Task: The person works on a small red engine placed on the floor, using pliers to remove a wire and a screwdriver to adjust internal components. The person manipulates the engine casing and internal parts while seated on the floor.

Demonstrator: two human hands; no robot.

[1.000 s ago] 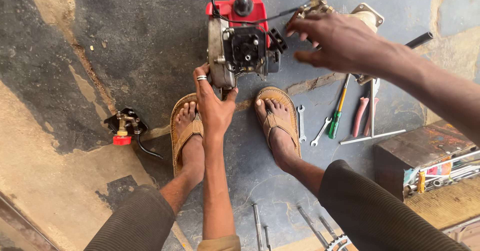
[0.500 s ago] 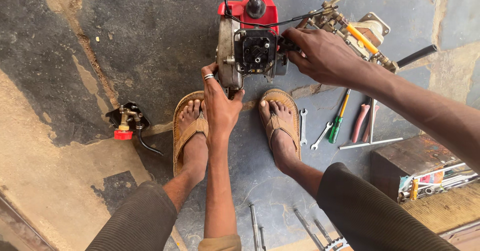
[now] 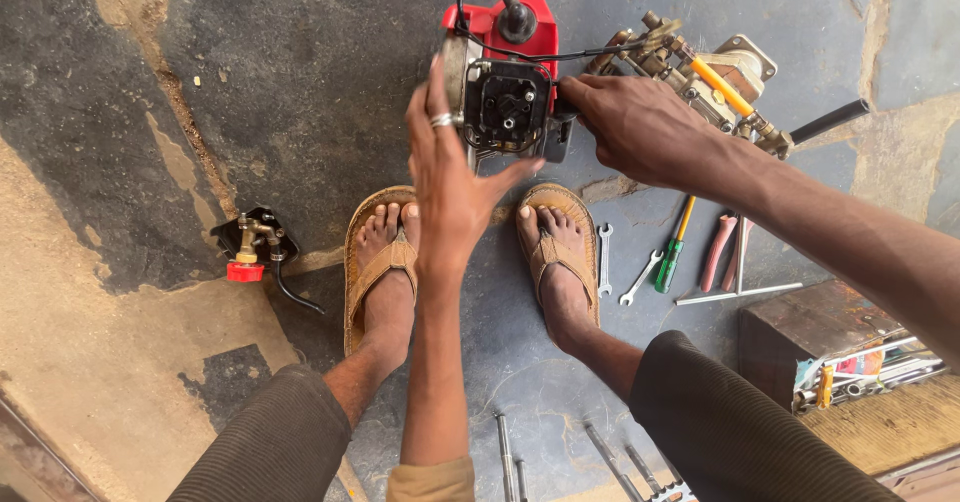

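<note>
A small engine (image 3: 505, 92) with a red tank and a black cable stands on the grey floor in front of my sandalled feet. My left hand (image 3: 450, 177), a ring on one finger, rests flat and spread against the engine's left and lower side. My right hand (image 3: 630, 127) grips the engine's right side, fingers curled around its edge. Behind my right hand lies a brass pump assembly (image 3: 700, 67) with a black handle.
Two spanners (image 3: 620, 272), a green-handled screwdriver (image 3: 672, 252), red-handled pliers (image 3: 718, 252) and a thin rod lie right of my feet. A wooden toolbox (image 3: 830, 337) sits at the right. A black part with a red cap (image 3: 252, 247) lies at the left. Metal rods (image 3: 560, 462) lie between my knees.
My right hand has come down from above the engine onto its right side. My left hand has opened flat and slid up along the engine's left side.
</note>
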